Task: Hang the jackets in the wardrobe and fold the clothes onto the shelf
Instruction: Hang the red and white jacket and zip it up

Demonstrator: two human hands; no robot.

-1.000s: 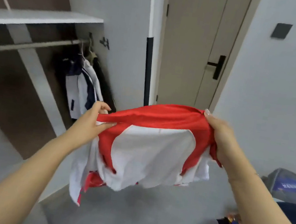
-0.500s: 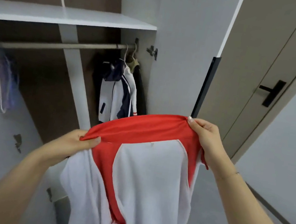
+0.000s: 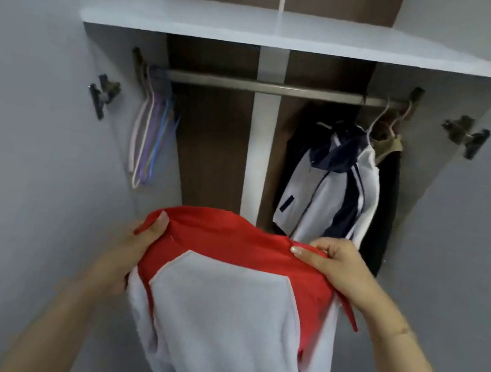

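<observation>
I hold a red and white garment (image 3: 226,304) up in front of the open wardrobe. My left hand (image 3: 133,248) grips its red top edge on the left, thumb over the fabric. My right hand (image 3: 333,269) pinches the same edge on the right. The cloth hangs down between my forearms. Above is a white shelf (image 3: 292,33), bare on top. Below the shelf runs a metal rail (image 3: 265,87). A white and navy jacket (image 3: 333,186) hangs at the rail's right end, with a dark garment (image 3: 386,207) behind it.
Several bare hangers (image 3: 149,139) in pink, purple and blue hang at the rail's left end. Both wardrobe doors stand open, with hinges on the left (image 3: 103,94) and right (image 3: 465,136). The rail's middle stretch carries nothing.
The view has swung left, from the room door to facing the wardrobe head-on. Both hands kept hold of the garment, which now hangs lengthwise, and have come closer together.
</observation>
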